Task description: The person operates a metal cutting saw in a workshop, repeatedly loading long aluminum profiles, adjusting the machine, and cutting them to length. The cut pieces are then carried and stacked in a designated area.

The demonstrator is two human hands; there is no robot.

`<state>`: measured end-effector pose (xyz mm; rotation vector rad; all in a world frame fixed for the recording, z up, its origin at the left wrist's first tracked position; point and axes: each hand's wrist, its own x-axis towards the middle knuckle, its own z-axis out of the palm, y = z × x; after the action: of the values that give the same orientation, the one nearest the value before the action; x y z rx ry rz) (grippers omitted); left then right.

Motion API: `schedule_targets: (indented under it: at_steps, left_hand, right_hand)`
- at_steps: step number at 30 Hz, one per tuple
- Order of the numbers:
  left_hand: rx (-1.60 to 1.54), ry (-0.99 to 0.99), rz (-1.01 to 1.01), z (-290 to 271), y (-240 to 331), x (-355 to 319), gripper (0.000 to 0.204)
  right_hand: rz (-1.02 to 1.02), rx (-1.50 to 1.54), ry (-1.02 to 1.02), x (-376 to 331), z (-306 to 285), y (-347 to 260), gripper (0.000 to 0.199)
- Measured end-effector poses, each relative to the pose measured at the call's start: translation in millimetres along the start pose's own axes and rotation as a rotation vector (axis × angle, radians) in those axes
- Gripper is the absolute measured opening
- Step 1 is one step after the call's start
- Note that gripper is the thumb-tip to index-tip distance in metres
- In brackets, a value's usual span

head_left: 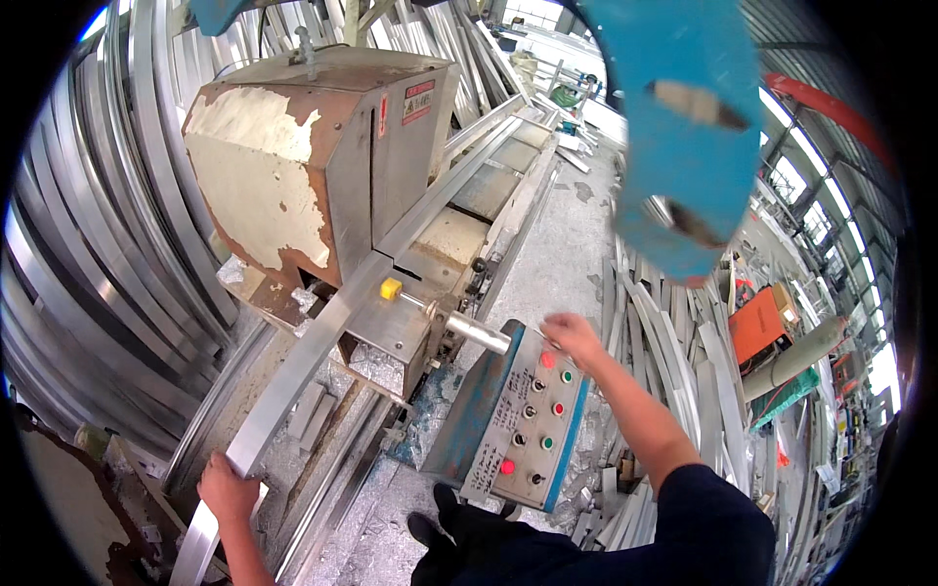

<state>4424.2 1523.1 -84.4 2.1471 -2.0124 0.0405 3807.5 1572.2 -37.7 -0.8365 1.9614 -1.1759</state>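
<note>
The left hand is clamped on a long silver metal bar, its fingers bent over the near part; from that grip the bar runs away, ahead and to the right, to the side of a boxy machine housing (its cream paint flaking to brown); a yellow-tipped rod stands just beside the bar, beyond the grip and to its right, and behind the tip a shiny cylinder points back toward the control box.

The right hand, well to the right of the grip and farther ahead, is at the far end of that box, near its uppermost red button; I cannot tell whether its fingers are together or apart, or whether they touch the box; more red and green buttons and black knobs sit on the panel nearer the body.

Left of the grip and beyond it, long metal lengths lean in a dense row; far to its right, past the right forearm, lies a heap of metal strips; a blurred blue part hangs above the right hand.
</note>
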Motion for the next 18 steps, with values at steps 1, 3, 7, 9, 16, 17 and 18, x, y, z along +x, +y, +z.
schedule_targets:
  at_steps: [1,3,7,9,16,17,18]
  left_hand:
    - [-0.016,0.0,0.04,5,-2,-2,0.053]
    - [-0.037,0.014,0.091,-9,-3,-5,0.061]
    - [-0.091,-0.178,-0.095,-40,-35,-21,0.039]
    - [-0.037,-0.171,-0.121,-47,-57,-32,0.045]
    - [0.317,-0.157,-0.273,-204,-50,-108,0.04]
    - [0.318,-0.111,-0.343,-228,-41,-123,0.038]
    - [0.309,-0.065,-0.396,-244,-31,-135,0.036]
  right_hand:
    - [0.017,0.05,0.003,24,15,-13,0.04]
    - [-0.04,0.168,-0.068,93,34,-22,0.034]
    - [-0.089,0.374,-0.12,202,103,-59,0.02]
    - [-0.076,0.354,-0.061,234,143,-86,0.022]
    - [-0.27,-0.131,0.27,383,214,-72,0.067]
    - [-0.249,-0.275,0.327,375,234,-87,0.079]
    - [-0.259,-0.361,0.339,372,233,-96,0.079]
